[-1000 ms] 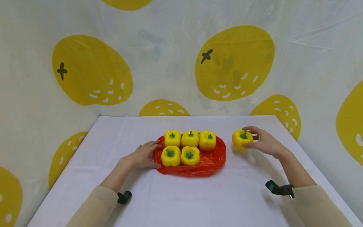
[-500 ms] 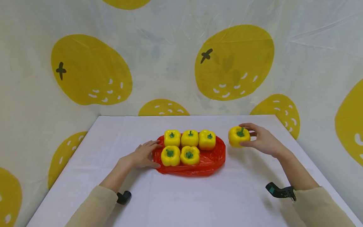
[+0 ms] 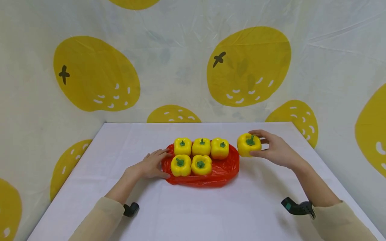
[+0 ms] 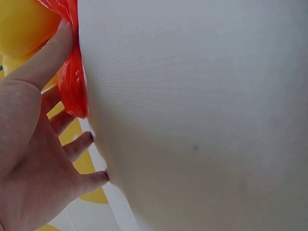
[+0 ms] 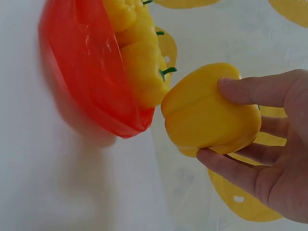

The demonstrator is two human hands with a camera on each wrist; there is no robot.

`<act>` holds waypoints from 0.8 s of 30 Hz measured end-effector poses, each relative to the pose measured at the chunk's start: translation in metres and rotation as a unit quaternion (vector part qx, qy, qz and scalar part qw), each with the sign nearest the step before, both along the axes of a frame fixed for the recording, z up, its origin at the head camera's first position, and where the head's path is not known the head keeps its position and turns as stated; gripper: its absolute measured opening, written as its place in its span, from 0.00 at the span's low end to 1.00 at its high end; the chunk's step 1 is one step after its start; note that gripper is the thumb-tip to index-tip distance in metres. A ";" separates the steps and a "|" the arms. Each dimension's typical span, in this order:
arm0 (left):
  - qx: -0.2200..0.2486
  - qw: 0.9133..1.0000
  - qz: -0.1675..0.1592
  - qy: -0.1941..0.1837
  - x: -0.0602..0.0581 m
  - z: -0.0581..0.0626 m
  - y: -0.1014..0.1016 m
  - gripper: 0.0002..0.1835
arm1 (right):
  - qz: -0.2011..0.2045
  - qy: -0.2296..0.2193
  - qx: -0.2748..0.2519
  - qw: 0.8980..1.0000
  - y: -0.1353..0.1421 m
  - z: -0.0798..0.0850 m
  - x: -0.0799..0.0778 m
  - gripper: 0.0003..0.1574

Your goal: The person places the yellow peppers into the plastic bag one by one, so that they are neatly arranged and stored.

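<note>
In the head view my right hand (image 3: 275,150) holds a yellow bell pepper (image 3: 248,149) above the table, by the right end of a red plastic bag (image 3: 224,174). The right wrist view shows thumb and fingers pinching this pepper (image 5: 207,115) from opposite sides. Several more yellow bell peppers (image 3: 201,165) with green stems sit in the opened bag, in two rows. My left hand (image 3: 150,164) rests at the bag's left end, fingers spread. In the left wrist view its thumb (image 4: 53,55) lies against the red plastic, and the other fingertips reach down at the table.
A white cloth covers the table (image 3: 193,211). Behind and beside it hangs a pale curtain (image 3: 175,67) printed with large yellow fruit. Dark wrist cameras (image 3: 297,207) jut from both sleeves. In the bag, a bare patch of red plastic lies right of the front row.
My right hand has carried the yellow bell pepper leftward and slightly up, toward the bag's right end. The left hand and the bagged peppers stay in place.
</note>
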State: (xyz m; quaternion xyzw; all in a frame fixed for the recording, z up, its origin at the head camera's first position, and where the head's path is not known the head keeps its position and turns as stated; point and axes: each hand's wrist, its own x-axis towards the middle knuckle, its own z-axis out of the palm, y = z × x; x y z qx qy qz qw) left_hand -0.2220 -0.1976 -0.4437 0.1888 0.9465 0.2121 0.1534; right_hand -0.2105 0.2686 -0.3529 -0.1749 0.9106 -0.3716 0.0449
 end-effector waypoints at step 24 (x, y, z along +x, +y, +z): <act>-0.003 1.000 -0.009 0.001 -0.001 -0.001 -0.002 0.47 | 0.025 -0.004 -0.028 0.999 -0.036 -0.006 0.015 0.46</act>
